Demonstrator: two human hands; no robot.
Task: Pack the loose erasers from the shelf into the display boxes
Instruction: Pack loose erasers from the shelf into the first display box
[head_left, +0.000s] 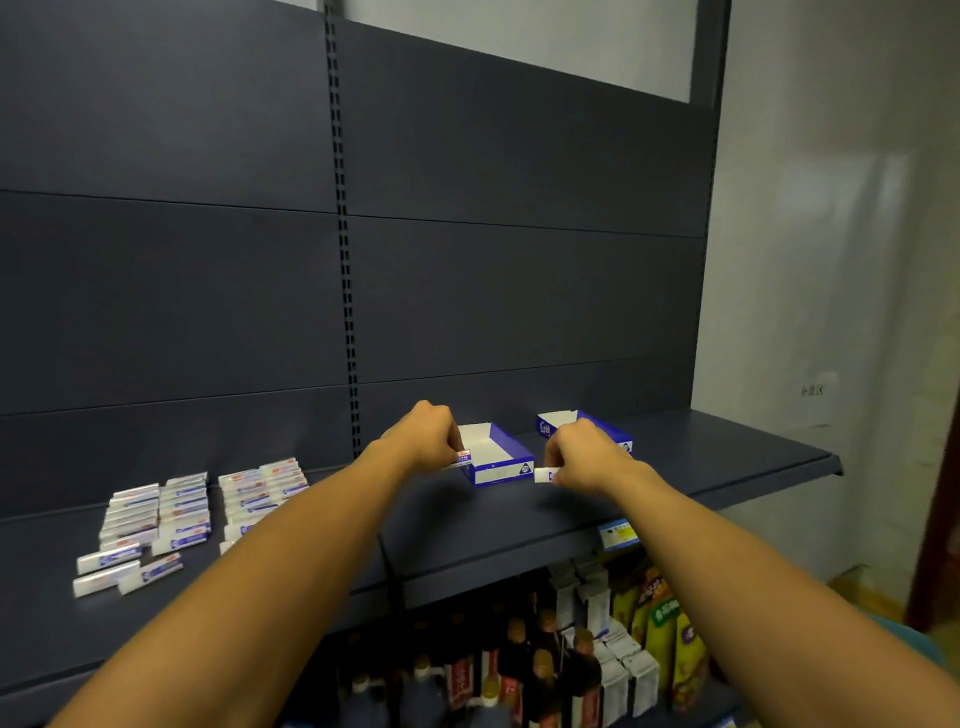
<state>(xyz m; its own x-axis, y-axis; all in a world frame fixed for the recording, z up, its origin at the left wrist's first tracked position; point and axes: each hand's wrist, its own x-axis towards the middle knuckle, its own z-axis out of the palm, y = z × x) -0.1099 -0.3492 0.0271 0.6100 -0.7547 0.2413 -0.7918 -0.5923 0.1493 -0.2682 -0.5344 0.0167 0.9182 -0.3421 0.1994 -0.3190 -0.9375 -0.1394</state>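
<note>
Both hands at the display boxes, one eraser each, near box empty so far.

Largest first: I see the dark shelf (675, 467) carrying everything at reach height. The loose erasers (176, 514) lie in rows at its left, well apart from the boxes, so each load means a sideways trip. Two blue-and-white display boxes stand to the right, open tops up for dropping in: the near box (498, 457) shows a bare white floor; the far box (584, 428) is partly hidden behind the right hand. My left hand (426, 434) pinches a wrapped eraser (464, 457) just at the near box's left wall, I judge ready to lay it in. My right hand (582, 452) pinches a second eraser (545, 474) between the boxes, low over the shelf. Packing looks barely begun.
</note>
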